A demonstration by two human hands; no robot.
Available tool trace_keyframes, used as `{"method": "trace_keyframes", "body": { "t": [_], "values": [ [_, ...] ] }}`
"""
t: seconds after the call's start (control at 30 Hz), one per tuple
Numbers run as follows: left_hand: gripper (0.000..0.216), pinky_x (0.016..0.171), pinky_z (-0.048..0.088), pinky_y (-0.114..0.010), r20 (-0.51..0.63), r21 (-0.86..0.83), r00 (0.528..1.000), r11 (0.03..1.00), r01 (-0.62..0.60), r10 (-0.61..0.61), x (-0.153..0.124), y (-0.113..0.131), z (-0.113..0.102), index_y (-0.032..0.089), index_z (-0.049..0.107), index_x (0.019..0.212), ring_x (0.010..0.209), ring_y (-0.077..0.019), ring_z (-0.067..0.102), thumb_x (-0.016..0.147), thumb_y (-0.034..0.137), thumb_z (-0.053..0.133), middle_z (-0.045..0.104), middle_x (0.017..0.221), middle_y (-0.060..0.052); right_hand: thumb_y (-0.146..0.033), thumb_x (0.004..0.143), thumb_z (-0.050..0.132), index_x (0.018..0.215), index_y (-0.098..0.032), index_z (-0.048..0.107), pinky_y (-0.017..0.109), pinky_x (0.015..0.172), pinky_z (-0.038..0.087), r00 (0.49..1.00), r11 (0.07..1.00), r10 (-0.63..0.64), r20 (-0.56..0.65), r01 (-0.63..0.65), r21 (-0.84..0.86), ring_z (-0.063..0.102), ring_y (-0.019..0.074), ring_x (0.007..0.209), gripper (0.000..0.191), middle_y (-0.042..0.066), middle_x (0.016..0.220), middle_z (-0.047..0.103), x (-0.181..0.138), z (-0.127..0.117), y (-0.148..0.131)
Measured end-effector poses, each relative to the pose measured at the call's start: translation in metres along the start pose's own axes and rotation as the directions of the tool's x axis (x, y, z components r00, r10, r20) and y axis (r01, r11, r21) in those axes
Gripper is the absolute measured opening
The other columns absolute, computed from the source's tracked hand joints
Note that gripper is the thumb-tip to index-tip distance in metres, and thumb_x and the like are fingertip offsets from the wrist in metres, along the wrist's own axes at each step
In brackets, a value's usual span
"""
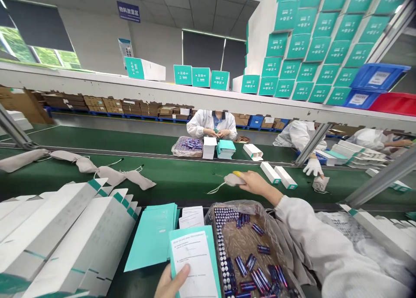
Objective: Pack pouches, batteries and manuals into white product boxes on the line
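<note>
two trays [235, 233] of batteries [259, 281], five gray bags [140, 179] in a row, one more bag [234, 179] in the right hand [258, 183], two white boxes [270, 171] beside it, four green-ended boxes [200, 77] left of the big stack [305, 46], two blue bins [379, 77] on the shelf [97, 87], one red bin [394, 104]

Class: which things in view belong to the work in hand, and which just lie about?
Likely in the work:
white leaflet over teal sheet, left hand
grey pouch, right hand
batteries

Apparently just lying about:
blue bins
red bin
</note>
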State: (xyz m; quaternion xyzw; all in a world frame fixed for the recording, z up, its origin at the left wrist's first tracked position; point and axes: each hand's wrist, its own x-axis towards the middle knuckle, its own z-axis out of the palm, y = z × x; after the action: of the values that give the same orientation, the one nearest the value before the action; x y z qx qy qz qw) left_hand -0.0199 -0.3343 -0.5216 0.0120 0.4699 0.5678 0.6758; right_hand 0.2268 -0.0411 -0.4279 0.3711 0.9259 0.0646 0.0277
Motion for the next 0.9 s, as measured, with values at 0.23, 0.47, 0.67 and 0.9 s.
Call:
{"method": "trace_keyframes", "body": {
  "t": [0.23,0.47,0.67,0.9],
  "values": [
    [0.065,0.087,0.058,-0.047,0.242,0.046,0.933,0.957,-0.286,0.267,0.000,0.022,0.012,0.018,0.070,0.119,0.097,-0.0383,0.073,0.061,0.040,0.091,0.080,0.099,-0.013,-0.020,0.091,0.059,0.132,-0.033,0.056,0.034,0.066,0.041,0.894,0.883,-0.445,-0.054,0.429,-0.190,0.060,0.0214,0.071,0.043,0.005,0.090,0.066,-0.100,-0.057,-0.106],
    [0.042,0.083,0.056,-0.036,0.580,0.328,0.813,0.928,-0.178,-0.049,-0.012,-0.015,0.029,0.013,0.079,0.098,0.091,-0.0290,0.074,0.066,0.039,0.089,0.080,0.098,-0.013,-0.050,0.094,0.055,0.139,-0.006,0.048,0.045,0.076,0.049,0.939,0.947,-0.320,-0.131,0.321,-0.007,0.063,0.0311,0.086,0.063,0.018,0.102,0.068,-0.139,-0.053,-0.131],
    [0.032,0.065,0.055,-0.026,0.416,0.176,0.897,0.955,-0.239,0.148,-0.028,0.010,0.000,0.016,0.080,0.088,0.071,-0.0211,0.073,0.063,0.032,0.091,0.080,0.083,-0.009,-0.024,0.085,0.061,0.111,-0.023,0.063,0.033,0.077,0.057,0.989,0.746,-0.142,0.038,0.082,0.661,0.068,0.0222,0.089,0.026,0.004,0.100,0.071,-0.184,-0.018,-0.113],
    [0.049,0.085,0.054,-0.034,0.546,0.273,0.833,0.921,-0.278,0.090,-0.031,-0.025,0.009,0.014,0.080,0.100,0.092,-0.0280,0.074,0.063,0.044,0.090,0.079,0.098,-0.012,-0.060,0.079,0.067,0.126,-0.022,0.063,0.052,0.098,0.052,0.975,0.174,0.138,-0.174,0.149,0.973,0.064,0.0364,0.116,0.060,0.014,0.126,0.068,-0.174,0.043,-0.138]
  ]
}}
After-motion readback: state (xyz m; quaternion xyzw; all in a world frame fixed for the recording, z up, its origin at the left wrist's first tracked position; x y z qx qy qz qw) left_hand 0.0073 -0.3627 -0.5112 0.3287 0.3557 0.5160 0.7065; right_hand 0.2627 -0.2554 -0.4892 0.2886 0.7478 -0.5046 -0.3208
